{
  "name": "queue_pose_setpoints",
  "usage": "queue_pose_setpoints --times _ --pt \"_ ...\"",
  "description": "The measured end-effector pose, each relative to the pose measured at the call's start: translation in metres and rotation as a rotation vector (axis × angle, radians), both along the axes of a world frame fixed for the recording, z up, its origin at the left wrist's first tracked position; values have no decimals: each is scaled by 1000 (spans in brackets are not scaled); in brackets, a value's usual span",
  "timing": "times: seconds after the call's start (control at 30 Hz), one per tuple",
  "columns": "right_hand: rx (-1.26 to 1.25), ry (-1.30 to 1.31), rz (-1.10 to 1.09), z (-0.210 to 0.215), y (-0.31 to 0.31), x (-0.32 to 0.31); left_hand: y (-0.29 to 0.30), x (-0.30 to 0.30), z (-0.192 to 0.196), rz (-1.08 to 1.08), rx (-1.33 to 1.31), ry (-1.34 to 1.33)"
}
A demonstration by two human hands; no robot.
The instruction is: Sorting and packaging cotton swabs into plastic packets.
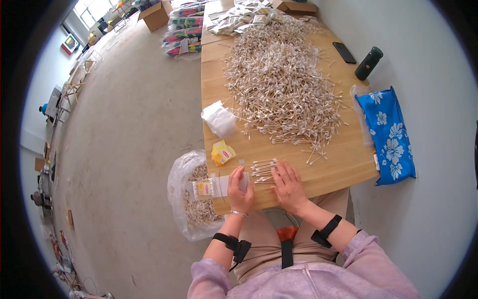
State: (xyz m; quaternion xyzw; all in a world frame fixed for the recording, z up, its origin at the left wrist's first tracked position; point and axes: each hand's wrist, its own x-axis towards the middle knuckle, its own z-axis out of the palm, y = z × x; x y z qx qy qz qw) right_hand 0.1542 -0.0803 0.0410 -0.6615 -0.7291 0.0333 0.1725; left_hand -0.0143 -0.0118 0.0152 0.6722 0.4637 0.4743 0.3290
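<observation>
Blocked at upper centre by a heap of cotton swabs (284, 79), at right by a blue flower-print pack (392, 137). Passable over bare tabletop (346, 155) right of centre, between heap, pack and right hand (289, 188). Obstructed just left of centre by yellow cards (222, 153) and plastic bags (219, 119).

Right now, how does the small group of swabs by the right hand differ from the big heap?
The small group is a handful of swabs; the big heap covers much of the table.
The small group lies roughly parallel, while the big heap points every which way.
The right hand is at the small group; neither hand is at the big heap.
Both are white-tipped swabs on the same table.
</observation>
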Motion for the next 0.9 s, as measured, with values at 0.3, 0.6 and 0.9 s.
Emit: queue_pose_setpoints --times 0.3,0.6,0.9 --pt "153 129 104 0 28 4 1 -2 1 0 3 60" --pt "186 94 118 8 22 -5 -1 -3 1 -21 -64 18" --pt "131 278 -179 3 17 -2 -1 -5 -5 19 -27 -28"
